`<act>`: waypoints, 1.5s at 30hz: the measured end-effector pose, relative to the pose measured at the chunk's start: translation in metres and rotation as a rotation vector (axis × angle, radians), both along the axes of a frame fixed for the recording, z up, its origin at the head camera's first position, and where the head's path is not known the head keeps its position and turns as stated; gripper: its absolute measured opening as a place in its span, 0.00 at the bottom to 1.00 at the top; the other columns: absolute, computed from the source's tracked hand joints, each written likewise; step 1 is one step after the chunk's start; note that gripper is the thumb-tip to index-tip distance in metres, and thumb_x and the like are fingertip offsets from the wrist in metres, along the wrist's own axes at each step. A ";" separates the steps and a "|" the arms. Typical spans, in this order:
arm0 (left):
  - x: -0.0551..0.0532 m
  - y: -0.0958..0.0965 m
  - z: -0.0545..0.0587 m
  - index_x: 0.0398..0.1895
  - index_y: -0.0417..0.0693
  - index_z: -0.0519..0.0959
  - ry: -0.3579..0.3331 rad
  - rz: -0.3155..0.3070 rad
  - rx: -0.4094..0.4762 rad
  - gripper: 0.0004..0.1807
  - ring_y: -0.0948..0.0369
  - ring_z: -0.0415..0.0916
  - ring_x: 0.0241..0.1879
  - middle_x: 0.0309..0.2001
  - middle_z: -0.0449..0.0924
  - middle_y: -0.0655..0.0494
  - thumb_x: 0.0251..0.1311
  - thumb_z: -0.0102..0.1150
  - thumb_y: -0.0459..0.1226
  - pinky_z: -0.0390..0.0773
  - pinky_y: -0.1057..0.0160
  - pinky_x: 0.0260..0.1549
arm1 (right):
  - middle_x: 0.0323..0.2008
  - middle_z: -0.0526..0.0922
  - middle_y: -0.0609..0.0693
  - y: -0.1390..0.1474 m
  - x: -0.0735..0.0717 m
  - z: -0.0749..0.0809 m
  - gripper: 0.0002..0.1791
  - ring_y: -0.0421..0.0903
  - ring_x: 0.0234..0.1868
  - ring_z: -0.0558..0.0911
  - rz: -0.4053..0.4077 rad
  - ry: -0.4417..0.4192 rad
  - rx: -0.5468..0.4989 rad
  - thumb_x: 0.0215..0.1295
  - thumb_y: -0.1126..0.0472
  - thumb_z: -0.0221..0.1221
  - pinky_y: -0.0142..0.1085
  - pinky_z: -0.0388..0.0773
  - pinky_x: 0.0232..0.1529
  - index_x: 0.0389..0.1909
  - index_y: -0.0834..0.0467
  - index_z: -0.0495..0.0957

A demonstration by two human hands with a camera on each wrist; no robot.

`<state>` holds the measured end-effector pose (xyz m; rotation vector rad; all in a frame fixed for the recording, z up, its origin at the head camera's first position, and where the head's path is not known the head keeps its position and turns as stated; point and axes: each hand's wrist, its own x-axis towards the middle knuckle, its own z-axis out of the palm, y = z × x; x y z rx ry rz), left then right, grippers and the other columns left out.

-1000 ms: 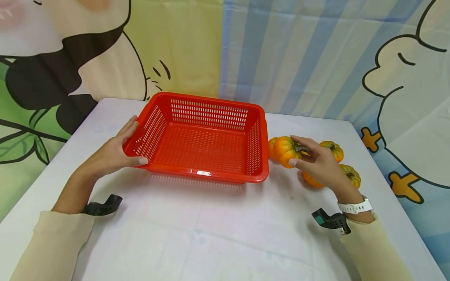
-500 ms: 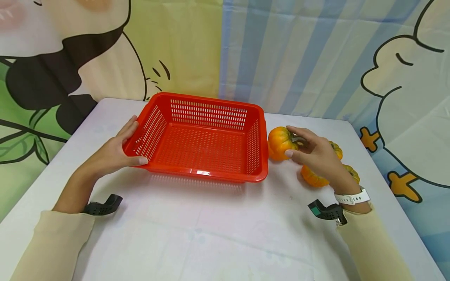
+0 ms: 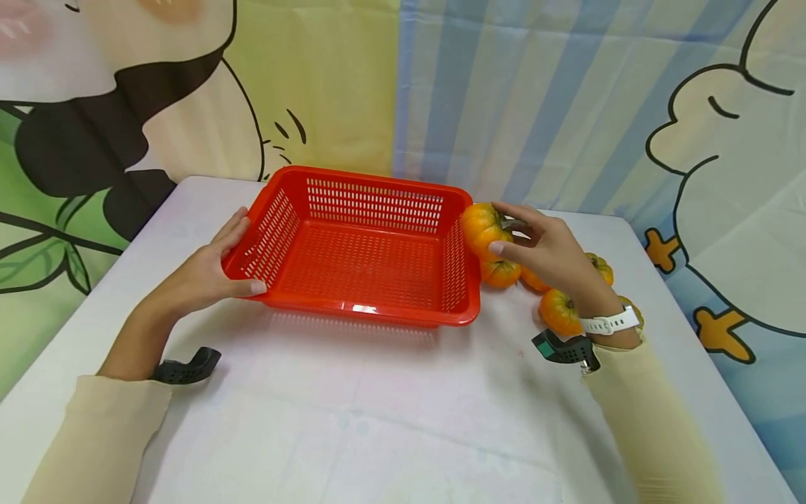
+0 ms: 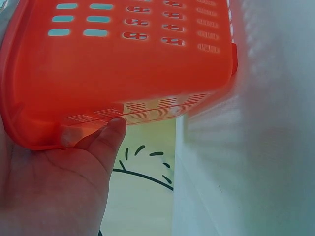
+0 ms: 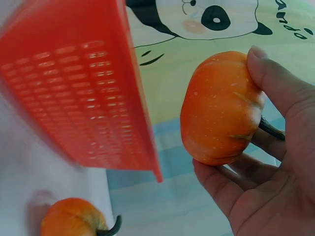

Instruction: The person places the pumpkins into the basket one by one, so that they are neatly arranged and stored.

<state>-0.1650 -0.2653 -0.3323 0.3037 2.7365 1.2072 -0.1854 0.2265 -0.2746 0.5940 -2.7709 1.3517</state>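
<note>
A red plastic basket [image 3: 378,313] with slotted walls stands on the white table, nothing inside it. My left hand [image 3: 192,280] grips its left end, thumb at the front rim and fingers along the outer side. In the left wrist view the palm lies against the basket's corner [image 4: 98,69]. My right hand [image 3: 548,248] holds a small orange pumpkin [image 3: 481,227] raised at the basket's right rim. The right wrist view has this pumpkin [image 5: 219,108] between thumb and fingers, its dark stem toward the palm, apart from the basket wall.
Several more small pumpkins lie right of the basket: one [image 3: 500,274] close to its wall, one [image 3: 560,313] nearer me, and one [image 3: 600,267] partly behind the right forearm. A cartoon-printed curtain [image 3: 504,105] hangs behind the table.
My right hand has lifted the pumpkin and carried it up and left to the basket's right rim, uncovering pumpkins beneath. The left hand and basket have stayed in place.
</note>
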 end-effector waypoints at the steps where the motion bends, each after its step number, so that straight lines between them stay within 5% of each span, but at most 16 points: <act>1: 0.000 0.000 0.000 0.78 0.56 0.35 0.000 -0.001 0.000 0.62 0.48 0.38 0.75 0.77 0.26 0.71 0.49 0.72 0.46 0.71 0.42 0.53 | 0.66 0.69 0.48 -0.002 -0.002 0.001 0.35 0.49 0.60 0.73 0.008 -0.003 -0.002 0.63 0.55 0.66 0.38 0.72 0.59 0.70 0.52 0.67; 15: -0.001 0.000 -0.001 0.78 0.54 0.35 0.002 -0.002 0.008 0.62 0.48 0.39 0.75 0.77 0.26 0.69 0.49 0.71 0.45 0.70 0.42 0.53 | 0.65 0.70 0.45 -0.026 -0.029 0.007 0.35 0.46 0.60 0.74 0.033 -0.055 -0.042 0.63 0.51 0.66 0.40 0.79 0.51 0.70 0.47 0.67; 45: 0.001 0.001 0.000 0.78 0.56 0.35 0.005 0.001 0.021 0.62 0.48 0.40 0.74 0.77 0.26 0.71 0.50 0.71 0.45 0.71 0.43 0.52 | 0.54 0.79 0.50 -0.097 -0.075 0.020 0.32 0.45 0.50 0.80 0.117 -0.033 -0.189 0.61 0.54 0.67 0.36 0.78 0.50 0.66 0.54 0.72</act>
